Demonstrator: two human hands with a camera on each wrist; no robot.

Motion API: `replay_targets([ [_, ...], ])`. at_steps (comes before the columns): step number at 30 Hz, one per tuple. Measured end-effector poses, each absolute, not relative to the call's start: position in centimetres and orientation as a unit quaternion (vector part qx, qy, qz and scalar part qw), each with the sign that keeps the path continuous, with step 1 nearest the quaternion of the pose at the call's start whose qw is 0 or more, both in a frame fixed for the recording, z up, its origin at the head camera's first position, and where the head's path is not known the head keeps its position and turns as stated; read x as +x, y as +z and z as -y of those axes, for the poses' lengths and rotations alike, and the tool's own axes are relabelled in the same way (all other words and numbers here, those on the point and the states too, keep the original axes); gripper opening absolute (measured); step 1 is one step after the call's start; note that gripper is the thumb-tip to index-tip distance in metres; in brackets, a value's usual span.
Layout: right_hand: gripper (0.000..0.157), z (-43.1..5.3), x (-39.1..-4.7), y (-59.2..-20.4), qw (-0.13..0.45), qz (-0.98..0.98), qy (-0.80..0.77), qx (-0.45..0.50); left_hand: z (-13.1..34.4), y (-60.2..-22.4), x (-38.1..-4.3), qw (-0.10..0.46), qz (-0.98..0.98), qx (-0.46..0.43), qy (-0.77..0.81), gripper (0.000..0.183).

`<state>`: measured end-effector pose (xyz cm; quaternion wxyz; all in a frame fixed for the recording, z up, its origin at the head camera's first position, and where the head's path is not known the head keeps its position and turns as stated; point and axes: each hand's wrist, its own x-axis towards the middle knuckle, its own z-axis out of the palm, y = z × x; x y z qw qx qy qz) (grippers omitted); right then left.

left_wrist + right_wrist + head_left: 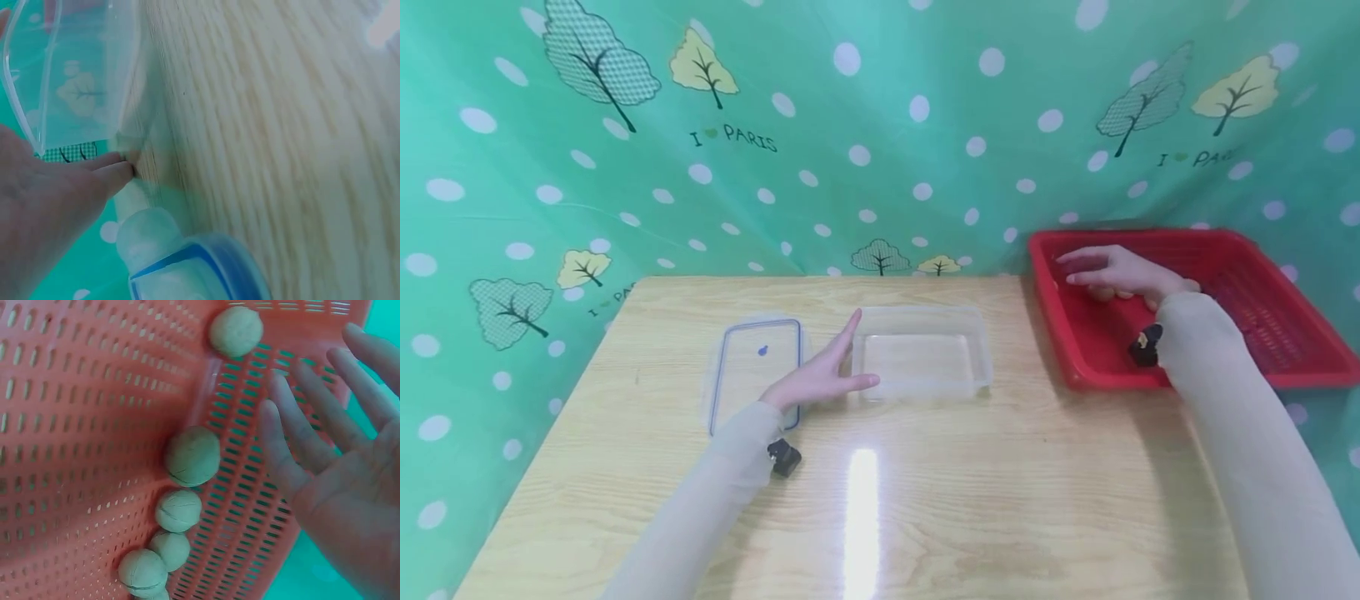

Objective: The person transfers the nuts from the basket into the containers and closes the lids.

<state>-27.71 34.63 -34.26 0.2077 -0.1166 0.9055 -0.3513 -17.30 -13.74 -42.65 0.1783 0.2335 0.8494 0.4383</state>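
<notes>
My left hand (816, 379) is at the left end of a clear plastic box (925, 362), thumb and fingers spread apart and nothing held. In the left wrist view the box (69, 81) rises just beyond the fingers. Over the back left part of a red plastic basket (1097, 350) reaches my right hand (1120, 271), its fingers extended and palm bare. Several round tan walnuts (192, 456) lie inside, along the corner between the basket's floor and its slotted wall. The right wrist view shows the fingers apart from them.
A clear lid (752, 379) with a blue seal lies left of the box, partly behind the left hand. All of this rests on a pale wooden table (985, 500). Behind it hangs a green dotted cloth (887, 108), close to the table's back edge.
</notes>
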Motion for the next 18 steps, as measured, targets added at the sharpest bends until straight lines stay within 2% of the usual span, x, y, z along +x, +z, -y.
replay_targets([
  [7,0.075,-34.4,-29.1,-35.7,0.194,-0.902,-0.348,-0.168,13.6,-42.7,-17.4,0.198,-0.856,0.216,0.426,0.106],
  [18,0.066,-34.7,-30.0,-38.3,0.242,-0.86,-0.435,-0.112,13.5,-42.6,-17.3,0.211,-0.857,0.201,0.426,0.105],
])
